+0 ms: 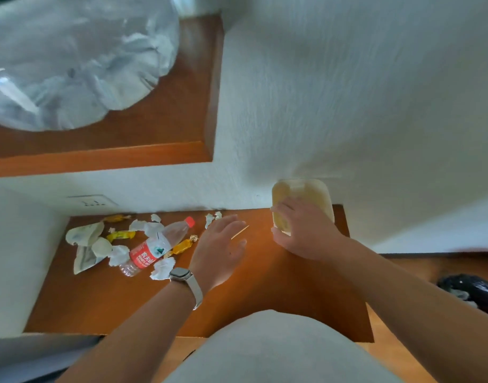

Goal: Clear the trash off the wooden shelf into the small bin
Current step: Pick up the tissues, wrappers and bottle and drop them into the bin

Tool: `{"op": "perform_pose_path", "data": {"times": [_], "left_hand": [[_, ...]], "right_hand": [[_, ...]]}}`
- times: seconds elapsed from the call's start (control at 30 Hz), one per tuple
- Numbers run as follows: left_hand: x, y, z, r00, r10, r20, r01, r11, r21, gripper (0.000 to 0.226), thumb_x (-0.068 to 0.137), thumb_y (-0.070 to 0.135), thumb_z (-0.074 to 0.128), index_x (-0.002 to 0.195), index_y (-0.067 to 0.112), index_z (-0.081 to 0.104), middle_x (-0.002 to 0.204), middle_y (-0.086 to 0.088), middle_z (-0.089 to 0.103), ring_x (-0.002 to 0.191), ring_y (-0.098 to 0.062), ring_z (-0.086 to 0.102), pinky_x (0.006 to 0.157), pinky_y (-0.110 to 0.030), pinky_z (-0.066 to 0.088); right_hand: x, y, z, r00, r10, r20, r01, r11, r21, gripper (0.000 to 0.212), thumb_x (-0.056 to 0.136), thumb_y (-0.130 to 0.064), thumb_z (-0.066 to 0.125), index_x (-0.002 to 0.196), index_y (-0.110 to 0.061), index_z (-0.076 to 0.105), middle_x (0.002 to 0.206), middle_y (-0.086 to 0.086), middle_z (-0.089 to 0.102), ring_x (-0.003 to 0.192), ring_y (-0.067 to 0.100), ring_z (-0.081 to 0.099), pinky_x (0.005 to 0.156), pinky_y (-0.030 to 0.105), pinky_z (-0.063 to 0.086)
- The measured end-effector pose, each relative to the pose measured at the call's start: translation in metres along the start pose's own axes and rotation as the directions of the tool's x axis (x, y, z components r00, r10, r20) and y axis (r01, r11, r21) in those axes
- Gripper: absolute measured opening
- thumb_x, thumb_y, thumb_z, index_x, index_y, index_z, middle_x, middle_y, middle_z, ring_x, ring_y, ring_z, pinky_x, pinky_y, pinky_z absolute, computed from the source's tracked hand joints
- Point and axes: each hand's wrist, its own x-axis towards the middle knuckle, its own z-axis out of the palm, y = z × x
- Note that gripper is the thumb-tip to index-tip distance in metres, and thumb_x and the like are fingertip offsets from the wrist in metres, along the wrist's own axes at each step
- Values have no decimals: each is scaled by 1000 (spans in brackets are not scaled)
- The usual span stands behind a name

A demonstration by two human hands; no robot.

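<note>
On the wooden shelf (pixel 265 286), a plastic bottle (pixel 154 247) with a red label lies on its side. Crumpled tissues (pixel 162 268) and yellow candy wrappers (pixel 180 246) lie around it, some touching it. Just right of the bottle the left hand (pixel 219 246) hovers flat with its fingers straight, holding nothing. A thin stick (pixel 240 233) shows beside its fingers. Well right of the bottle, the right hand (pixel 303 230) grips the small beige bin (pixel 306 192), which is tilted against the wall at the shelf's back edge.

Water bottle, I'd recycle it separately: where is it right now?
Head view: the water bottle lies on its side, left on the wooden shelf, among crumpled tissues, beside the left hand.
</note>
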Motion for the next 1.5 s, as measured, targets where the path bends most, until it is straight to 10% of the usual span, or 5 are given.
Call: {"op": "perform_pose_path", "data": {"times": [0.7, 1.17, 1.5], "left_hand": [[-113, -191, 0, 888, -430, 163, 402, 898, 176, 56, 95, 41, 55, 147, 26, 40, 156, -3, 37, 142, -26, 34, 110, -45, 36], [-108, -225, 20, 910, -311, 274, 228, 928, 295, 53, 99, 46, 49, 146, 24, 37, 155, -4, 37, 138, -27, 36, 108, -44, 38], [-110, -235, 31, 968, -219, 120, 194, 961, 195, 28, 97, 31, 54, 121, 19, 60, 112, -1, 63, 99, -19, 55, 82, -32, 46]], "right_hand": [[42, -103, 145, 936, -157, 315, 242, 937, -251, 52, 92, -43, 55, 138, -20, 48, 145, 5, 50, 136, 24, 43, 106, 41, 40], [64, -96, 187, 933, -5, 360, 170, 888, -427, 49, 90, -33, 60, 135, -17, 50, 134, 6, 57, 124, 25, 53, 96, 40, 49], [55, -108, 199, 935, 138, 328, -7, 928, -372, 20, 90, -18, 61, 110, -16, 58, 95, -1, 62, 84, 17, 62, 71, 34, 57]]}}
